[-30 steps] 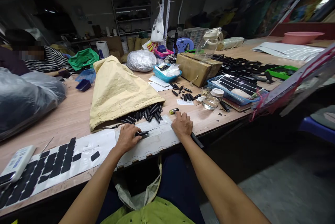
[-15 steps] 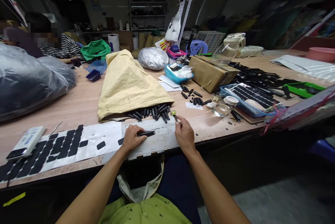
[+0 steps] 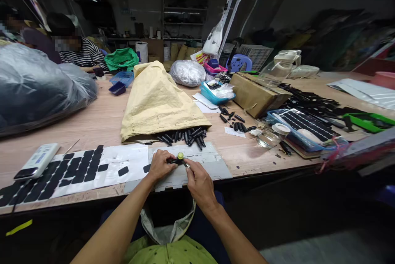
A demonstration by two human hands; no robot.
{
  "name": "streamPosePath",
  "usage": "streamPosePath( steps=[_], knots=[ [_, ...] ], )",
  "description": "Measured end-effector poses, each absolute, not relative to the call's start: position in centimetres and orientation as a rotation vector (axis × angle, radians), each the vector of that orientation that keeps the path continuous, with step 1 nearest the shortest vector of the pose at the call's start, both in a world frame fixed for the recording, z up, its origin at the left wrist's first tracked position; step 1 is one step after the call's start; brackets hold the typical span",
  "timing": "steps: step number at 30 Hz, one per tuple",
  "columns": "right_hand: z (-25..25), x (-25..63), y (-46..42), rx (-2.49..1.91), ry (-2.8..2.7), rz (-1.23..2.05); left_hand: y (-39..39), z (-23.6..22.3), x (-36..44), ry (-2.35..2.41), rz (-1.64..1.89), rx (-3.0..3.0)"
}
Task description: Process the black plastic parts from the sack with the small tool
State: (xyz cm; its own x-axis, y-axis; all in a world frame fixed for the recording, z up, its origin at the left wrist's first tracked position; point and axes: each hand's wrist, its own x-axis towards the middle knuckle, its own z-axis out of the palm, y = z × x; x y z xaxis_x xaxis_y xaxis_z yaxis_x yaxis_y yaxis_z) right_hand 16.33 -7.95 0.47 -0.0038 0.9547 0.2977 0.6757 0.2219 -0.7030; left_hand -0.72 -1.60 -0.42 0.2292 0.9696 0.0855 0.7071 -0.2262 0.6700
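Note:
My left hand point(image 3: 161, 166) is closed around a black tube-like piece point(image 3: 173, 160) that lies low over the grey board point(image 3: 212, 161). My right hand point(image 3: 200, 184) grips a small tool with a round yellow-green head point(image 3: 180, 156); its handle slants down into my fingers. The head is at the end of the black piece, and I cannot tell whether they touch. Beyond my hands, several black tube-like pieces point(image 3: 187, 136) spill from the mouth of a yellow sack point(image 3: 157, 103). A white sheet with black rounded stickers point(image 3: 132, 157) lies left of my left hand.
A white box-shaped device point(image 3: 38, 161) rests at the left. Behind it bulges a large plastic bag point(image 3: 40, 91). Toward the right are a cardboard box point(image 3: 253, 95), a glass jar point(image 3: 268, 138) and a blue tray point(image 3: 277, 118). Another person in striped sleeves point(image 3: 89, 54) sits across the table.
My right hand has moved left with the tool, bringing its round head to the black piece. My left hand still holds the piece. The whole view has shifted slightly.

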Motion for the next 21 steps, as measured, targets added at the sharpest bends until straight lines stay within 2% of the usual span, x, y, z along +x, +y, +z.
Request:
streamPosePath(
  steps=[11, 18, 21],
  knots=[
    [0.3, 18.3, -6.8, -1.616, -1.66, 0.438, -1.7, -0.4, -0.7, 1.537, 0.69, 2.03],
    [0.5, 26.0, -0.5, -2.278, -1.399, 0.172, -1.7, -0.3, -0.6, 1.521, 0.636, 2.099],
    [-0.1, 27.4, 1.5, -2.404, -1.356, 0.124, -1.6, -0.4, -0.7, 1.513, 0.61, 2.099]
  ],
)
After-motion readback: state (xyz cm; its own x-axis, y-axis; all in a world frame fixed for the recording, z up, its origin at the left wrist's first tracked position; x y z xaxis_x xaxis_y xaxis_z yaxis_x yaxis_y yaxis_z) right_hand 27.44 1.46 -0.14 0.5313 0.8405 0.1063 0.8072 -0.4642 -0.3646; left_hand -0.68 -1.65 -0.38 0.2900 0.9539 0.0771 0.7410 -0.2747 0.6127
